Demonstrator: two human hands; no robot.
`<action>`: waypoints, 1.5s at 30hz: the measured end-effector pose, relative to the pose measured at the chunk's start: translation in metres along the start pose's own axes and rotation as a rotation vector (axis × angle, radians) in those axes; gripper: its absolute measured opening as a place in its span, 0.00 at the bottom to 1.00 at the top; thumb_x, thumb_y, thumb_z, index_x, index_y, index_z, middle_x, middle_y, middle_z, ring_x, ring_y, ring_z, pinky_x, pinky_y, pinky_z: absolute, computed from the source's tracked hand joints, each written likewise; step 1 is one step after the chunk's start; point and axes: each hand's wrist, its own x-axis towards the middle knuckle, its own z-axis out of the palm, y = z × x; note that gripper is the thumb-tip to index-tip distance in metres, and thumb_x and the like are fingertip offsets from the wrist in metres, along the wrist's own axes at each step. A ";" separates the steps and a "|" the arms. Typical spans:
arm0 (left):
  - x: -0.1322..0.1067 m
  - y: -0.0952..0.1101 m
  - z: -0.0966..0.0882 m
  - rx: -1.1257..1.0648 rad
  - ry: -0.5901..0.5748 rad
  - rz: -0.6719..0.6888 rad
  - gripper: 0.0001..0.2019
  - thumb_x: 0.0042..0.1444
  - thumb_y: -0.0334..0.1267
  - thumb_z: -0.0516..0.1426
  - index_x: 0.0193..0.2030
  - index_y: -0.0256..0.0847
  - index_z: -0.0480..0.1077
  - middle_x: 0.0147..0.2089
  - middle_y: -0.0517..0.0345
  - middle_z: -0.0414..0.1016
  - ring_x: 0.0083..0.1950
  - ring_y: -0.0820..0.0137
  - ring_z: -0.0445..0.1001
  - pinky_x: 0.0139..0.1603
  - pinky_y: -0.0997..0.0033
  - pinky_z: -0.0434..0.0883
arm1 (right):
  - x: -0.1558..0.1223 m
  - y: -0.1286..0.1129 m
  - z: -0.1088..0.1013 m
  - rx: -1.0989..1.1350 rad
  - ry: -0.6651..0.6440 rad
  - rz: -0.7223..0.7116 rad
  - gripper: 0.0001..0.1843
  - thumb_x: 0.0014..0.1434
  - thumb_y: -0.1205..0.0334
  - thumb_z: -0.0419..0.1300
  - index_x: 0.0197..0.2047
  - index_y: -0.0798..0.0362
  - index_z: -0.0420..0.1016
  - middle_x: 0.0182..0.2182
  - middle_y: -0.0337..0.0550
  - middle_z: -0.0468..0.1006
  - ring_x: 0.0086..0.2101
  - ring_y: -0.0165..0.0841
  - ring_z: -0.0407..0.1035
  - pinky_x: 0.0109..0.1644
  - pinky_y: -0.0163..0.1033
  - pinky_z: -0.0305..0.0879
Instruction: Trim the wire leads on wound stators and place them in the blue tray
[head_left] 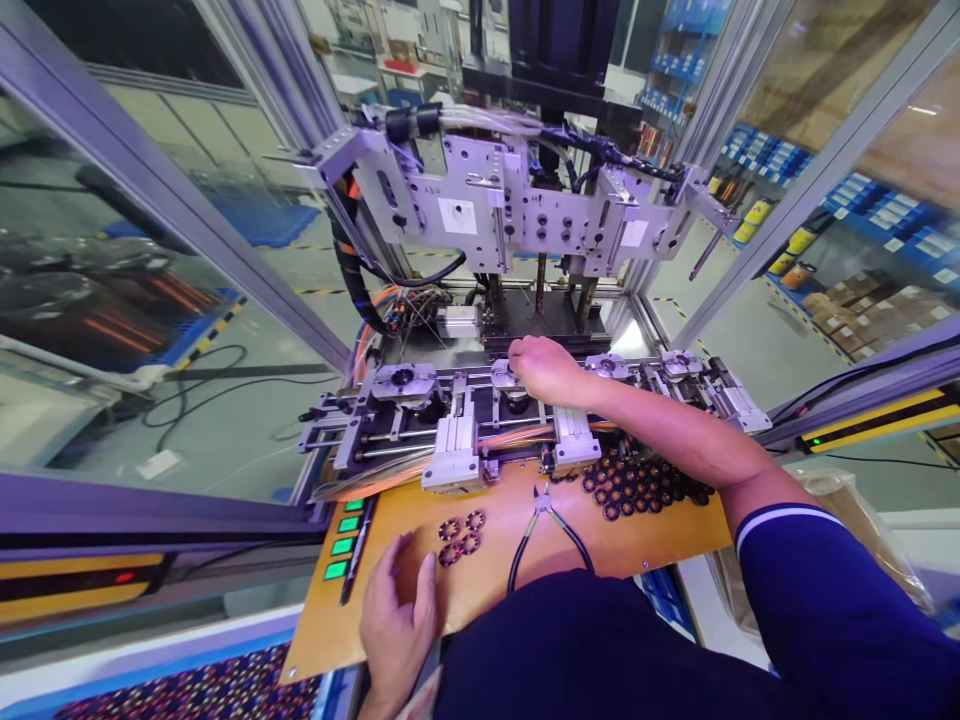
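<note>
My left hand (397, 615) hovers over or rests on the left part of the orange work board (487, 590), fingers apart and nothing in them. Just beyond its fingertips lie several small copper-and-black rings (450, 554). With its arm stretched across the machine, my right hand (546, 370) is closed above a metal fixture (514, 404); whatever its fingers hold is hidden. A pair of pliers (543, 505) lies with jaws apart and dark handles toward my body. Many dark rings (637, 485) are grouped on the board beneath my right forearm.
More fixtures stand along the rail, one at the left (403, 380) and one at the right (681, 365). A metal press plate (480, 210) with cables hangs behind. Green buttons (341, 546) and a dark pen-like stick (358, 550) are at the board's left. Aluminium posts (187, 200) frame the station.
</note>
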 end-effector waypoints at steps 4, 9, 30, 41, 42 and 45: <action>0.001 0.000 0.000 0.002 -0.002 0.004 0.28 0.61 0.51 0.56 0.63 0.37 0.66 0.58 0.39 0.76 0.58 0.51 0.75 0.63 0.47 0.69 | 0.001 0.001 0.002 0.004 -0.002 0.002 0.12 0.57 0.76 0.56 0.39 0.62 0.81 0.43 0.53 0.79 0.40 0.39 0.70 0.42 0.40 0.62; 0.002 0.003 -0.001 0.004 -0.002 0.014 0.28 0.61 0.51 0.56 0.63 0.37 0.66 0.58 0.38 0.76 0.58 0.50 0.75 0.63 0.46 0.69 | 0.000 0.005 0.002 0.037 0.016 -0.006 0.13 0.61 0.75 0.54 0.40 0.59 0.81 0.46 0.51 0.80 0.42 0.37 0.72 0.46 0.39 0.64; 0.011 0.022 -0.018 0.003 0.033 0.022 0.27 0.62 0.52 0.54 0.63 0.38 0.66 0.53 0.41 0.78 0.48 0.54 0.79 0.53 0.49 0.75 | -0.062 -0.003 0.015 0.318 0.390 0.052 0.29 0.58 0.82 0.49 0.59 0.57 0.75 0.62 0.54 0.72 0.64 0.40 0.63 0.67 0.53 0.62; 0.190 0.168 -0.007 0.350 -0.485 0.862 0.30 0.69 0.50 0.43 0.69 0.30 0.59 0.70 0.40 0.65 0.77 0.50 0.47 0.71 0.42 0.54 | -0.205 -0.078 0.052 0.495 0.765 0.271 0.23 0.67 0.69 0.52 0.62 0.48 0.72 0.55 0.50 0.78 0.55 0.39 0.74 0.61 0.47 0.74; 0.200 0.174 0.006 0.367 -0.528 0.882 0.30 0.69 0.50 0.42 0.69 0.29 0.60 0.71 0.40 0.64 0.77 0.50 0.48 0.71 0.43 0.53 | -0.216 -0.077 0.056 0.494 0.767 0.303 0.23 0.67 0.69 0.52 0.63 0.46 0.72 0.55 0.49 0.78 0.55 0.39 0.74 0.61 0.48 0.74; 0.215 0.178 0.038 0.391 -0.607 0.901 0.30 0.69 0.50 0.42 0.67 0.31 0.63 0.71 0.42 0.64 0.76 0.51 0.52 0.71 0.43 0.53 | -0.255 -0.073 0.067 0.478 0.751 0.412 0.26 0.66 0.70 0.53 0.64 0.43 0.70 0.54 0.48 0.79 0.53 0.41 0.75 0.59 0.50 0.76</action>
